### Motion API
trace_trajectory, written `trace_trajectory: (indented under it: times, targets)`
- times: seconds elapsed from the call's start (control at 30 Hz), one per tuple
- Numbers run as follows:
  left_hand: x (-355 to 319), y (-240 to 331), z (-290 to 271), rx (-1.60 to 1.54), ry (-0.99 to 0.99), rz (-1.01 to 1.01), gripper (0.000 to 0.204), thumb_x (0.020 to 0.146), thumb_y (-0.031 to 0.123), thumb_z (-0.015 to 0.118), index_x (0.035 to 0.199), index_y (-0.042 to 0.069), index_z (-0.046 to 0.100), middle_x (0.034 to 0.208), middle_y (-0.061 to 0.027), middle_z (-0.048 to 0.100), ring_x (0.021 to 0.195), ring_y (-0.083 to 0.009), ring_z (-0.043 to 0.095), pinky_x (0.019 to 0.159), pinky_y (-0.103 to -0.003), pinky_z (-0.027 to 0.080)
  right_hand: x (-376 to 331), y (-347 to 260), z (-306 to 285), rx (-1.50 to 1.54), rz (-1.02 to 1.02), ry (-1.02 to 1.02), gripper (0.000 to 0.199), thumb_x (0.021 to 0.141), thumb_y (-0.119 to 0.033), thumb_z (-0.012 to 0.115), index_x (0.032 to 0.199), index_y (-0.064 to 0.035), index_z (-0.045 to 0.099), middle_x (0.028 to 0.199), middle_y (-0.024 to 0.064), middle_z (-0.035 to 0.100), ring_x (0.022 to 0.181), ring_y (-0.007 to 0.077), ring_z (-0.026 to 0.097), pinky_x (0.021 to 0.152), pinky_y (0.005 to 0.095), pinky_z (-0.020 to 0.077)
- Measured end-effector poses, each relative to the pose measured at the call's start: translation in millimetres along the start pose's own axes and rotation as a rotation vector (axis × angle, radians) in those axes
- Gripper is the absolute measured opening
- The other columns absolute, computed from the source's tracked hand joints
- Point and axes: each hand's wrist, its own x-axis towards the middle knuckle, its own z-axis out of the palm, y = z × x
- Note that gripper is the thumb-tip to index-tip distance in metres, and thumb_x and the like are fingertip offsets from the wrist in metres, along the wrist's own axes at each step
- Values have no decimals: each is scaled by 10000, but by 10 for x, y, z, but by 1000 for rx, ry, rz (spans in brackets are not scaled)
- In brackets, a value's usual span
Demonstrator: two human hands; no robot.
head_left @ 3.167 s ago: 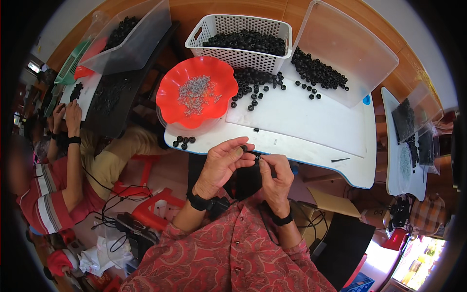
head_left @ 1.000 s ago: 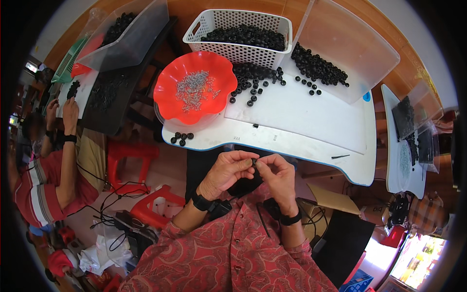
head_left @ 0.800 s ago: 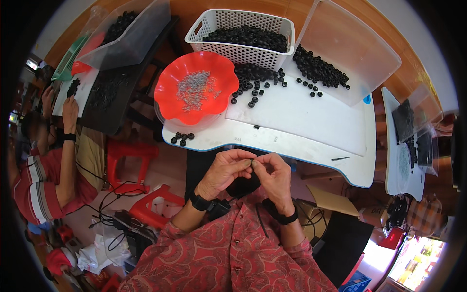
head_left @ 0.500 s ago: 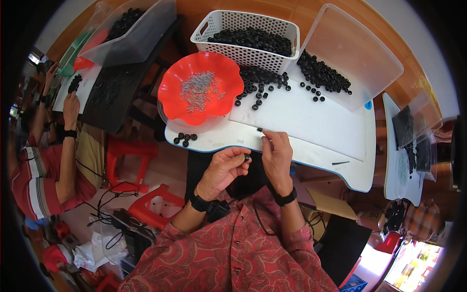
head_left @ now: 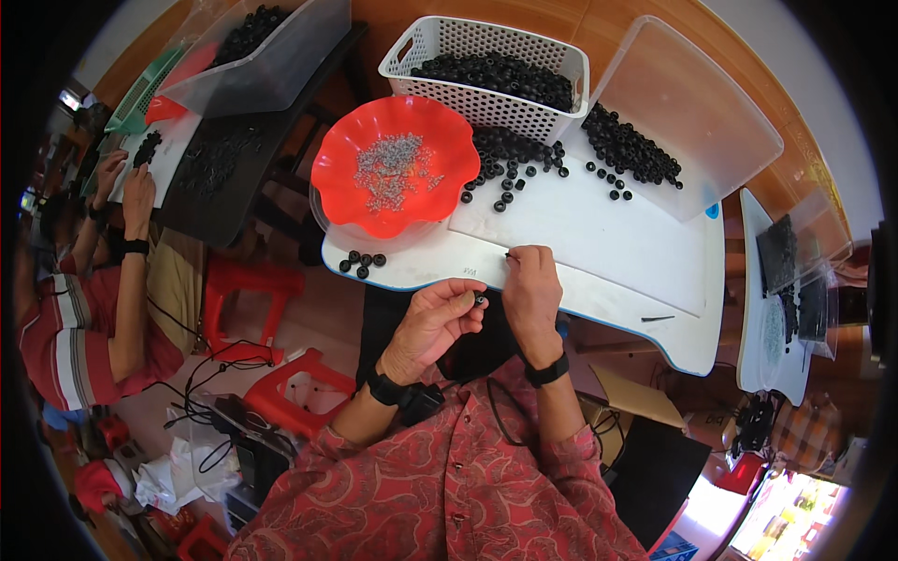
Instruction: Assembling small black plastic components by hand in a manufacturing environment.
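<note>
My left hand [head_left: 432, 327] pinches a small black round part [head_left: 480, 299] between thumb and fingers, in front of the table edge. A pale spot shows in the end of that part. My right hand [head_left: 531, 294] is closed beside it, just over the table's front edge. A tiny dark piece [head_left: 509, 255] sticks out at its fingertips, mostly covered. Beyond my hands stands a red wavy-rimmed bowl [head_left: 332, 182] with many small grey pieces [head_left: 391, 168] in it. Several black round parts [head_left: 362, 263] lie on the table left of my hands.
A white perforated basket [head_left: 472, 100] of black parts stands at the back. More spill beside it and before a tilted clear bin [head_left: 697, 107]. A thin dark strip [head_left: 658, 319] lies on the white table [head_left: 599, 280]. At left, a co-worker's hands [head_left: 138, 192] handle black parts near red stools [head_left: 245, 304].
My right fingertips have come down over the small dark piece, which now shows less. My left hand keeps its pinch on the round part. The view has shifted slightly.
</note>
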Motion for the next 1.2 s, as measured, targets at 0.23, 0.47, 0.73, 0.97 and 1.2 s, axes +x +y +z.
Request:
trace_trajectory:
  times: [0.23,0.47,0.73,0.97,1.2]
  targets:
    - [-13,0,109,70,46,42,304,974,74,573,1261,-23,587,1036,-90,650,875,-130,626,764,-262,553,-147,-241,-365,631,406,-239,126,912,-23,615,1026,18,651,890,102,659,773,142,641,660,279,504]
    - [-14,-27,162,106,27,58,297,981,76,563,1260,-21,592,1042,-85,646,904,-133,626,778,-262,558,-249,-276,-442,749,350,-191,184,888,21,636,1069,14,666,911,90,664,820,139,645,738,255,516]
    - [-34,-41,163,84,7,54,296,979,75,563,1255,-28,593,1048,-100,640,911,-143,623,775,-258,555,-323,-276,-445,874,549,-229,187,910,4,638,1097,9,658,936,26,658,837,82,617,740,225,503]
    - [-16,-66,120,-69,-25,10,291,982,95,559,1244,-26,592,1021,-94,630,893,-153,609,774,-270,540,-341,-302,-491,894,488,-194,120,909,24,625,1024,8,655,956,28,618,850,83,599,743,217,487]
    - [-22,-54,128,-90,-11,-16,284,986,109,558,1235,-21,595,1013,-86,629,883,-148,609,775,-274,538,-348,-364,-522,850,374,-165,113,899,43,626,1004,8,651,976,52,602,880,112,605,765,228,489]
